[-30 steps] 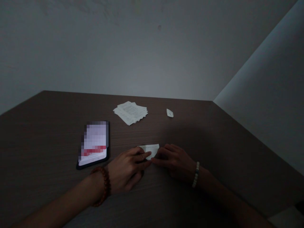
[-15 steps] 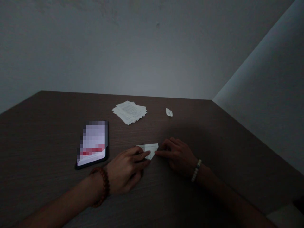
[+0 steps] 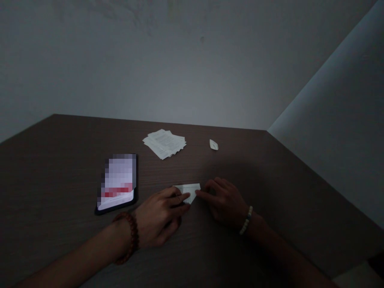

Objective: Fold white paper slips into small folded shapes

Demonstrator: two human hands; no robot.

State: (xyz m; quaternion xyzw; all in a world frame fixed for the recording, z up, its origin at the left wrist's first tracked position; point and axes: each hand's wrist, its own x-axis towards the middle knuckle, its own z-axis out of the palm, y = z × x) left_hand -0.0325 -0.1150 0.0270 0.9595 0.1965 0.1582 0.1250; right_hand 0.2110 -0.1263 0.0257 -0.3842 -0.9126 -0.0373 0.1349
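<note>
A small folded piece of printed paper (image 3: 192,191) lies on the brown table in front of me. My left hand (image 3: 160,214), wearing a brown bead bracelet, holds it down with bent fingers and covers its left part. At the paper's right edge is my right hand (image 3: 226,202), with a pale bead bracelet on the wrist. Its fingers are curled in and the index fingertip presses on the paper's edge; its thumb is mostly hidden.
A phone (image 3: 116,182) with a lit, blurred screen lies left of my left hand. Further back rests a loose stack of printed papers (image 3: 165,144). To its right sits a small folded paper piece (image 3: 213,145). A grey wall (image 3: 180,60) borders the table (image 3: 75,136) at the back.
The view has shifted slightly, so the things on the table appear a little lower. Both hands keep nearly the same position on the paper.
</note>
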